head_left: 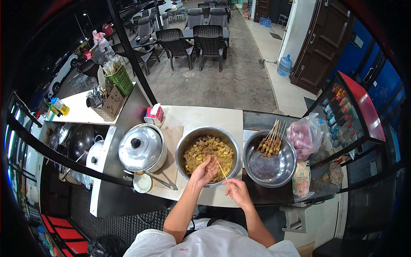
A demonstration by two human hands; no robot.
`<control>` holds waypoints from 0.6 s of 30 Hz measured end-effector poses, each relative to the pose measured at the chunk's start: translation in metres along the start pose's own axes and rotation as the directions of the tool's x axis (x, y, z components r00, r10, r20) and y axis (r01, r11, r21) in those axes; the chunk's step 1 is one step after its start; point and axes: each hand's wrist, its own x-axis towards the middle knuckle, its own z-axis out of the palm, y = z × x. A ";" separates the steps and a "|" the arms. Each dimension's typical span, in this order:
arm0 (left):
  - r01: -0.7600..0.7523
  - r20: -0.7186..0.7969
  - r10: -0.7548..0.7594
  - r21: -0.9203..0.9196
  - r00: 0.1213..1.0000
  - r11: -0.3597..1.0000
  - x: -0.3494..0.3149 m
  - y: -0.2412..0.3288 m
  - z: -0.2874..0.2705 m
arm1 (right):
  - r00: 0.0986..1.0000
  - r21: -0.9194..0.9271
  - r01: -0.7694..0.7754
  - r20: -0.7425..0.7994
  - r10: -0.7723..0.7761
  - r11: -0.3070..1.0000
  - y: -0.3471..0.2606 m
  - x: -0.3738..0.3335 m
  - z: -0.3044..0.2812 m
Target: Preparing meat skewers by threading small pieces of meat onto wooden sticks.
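A large steel bowl (pixel 179 159) full of yellow-coated meat pieces (pixel 214 146) stands on the counter before me. Over its near side is my left hand (pixel 205 172), palm turned up and fingers curled in; whatever lies in them is too small to tell. My right hand (pixel 238 192) pinches the lower end of a thin wooden skewer (pixel 223 170) at the bowl's near right rim. The skewer slants up and left, its upper end by my left fingertips. To the right, a second steel bowl (pixel 262 166) contains several skewers threaded with meat (pixel 270 147), sticks leaning on the far rim.
Left of the bowls sits a lidded pot (pixel 138 145), with a small white bowl (pixel 142 183) and tongs (pixel 162 180) near it. A tissue pack (pixel 154 115) is behind. Right are a plastic bag (pixel 302 136) and a glass display case (pixel 342 113). Chairs (pixel 208 40) stand beyond.
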 end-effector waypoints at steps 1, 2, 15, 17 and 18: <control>0.028 0.029 -0.028 0.015 0.999 1.000 0.000 0.001 -0.001 | 1.000 -0.014 -0.024 -0.001 0.024 1.000 -0.011 -0.007 0.000; 0.055 0.058 -0.056 0.031 0.997 0.998 0.000 0.001 -0.003 | 0.999 -0.027 -0.048 -0.002 0.048 0.998 -0.016 -0.011 0.000; 0.130 0.087 -0.147 0.174 0.985 0.976 -0.002 -0.001 -0.001 | 0.990 -0.162 0.135 -0.007 -0.138 0.977 0.003 -0.019 -0.001; 0.133 0.043 -0.142 0.177 0.989 0.975 -0.004 -0.001 0.002 | 0.994 -0.127 0.105 0.005 -0.106 0.986 0.001 -0.020 0.001; 0.130 0.044 -0.139 0.176 0.989 0.976 -0.003 0.000 0.001 | 0.994 -0.128 0.107 0.007 -0.106 0.986 -0.002 -0.022 0.001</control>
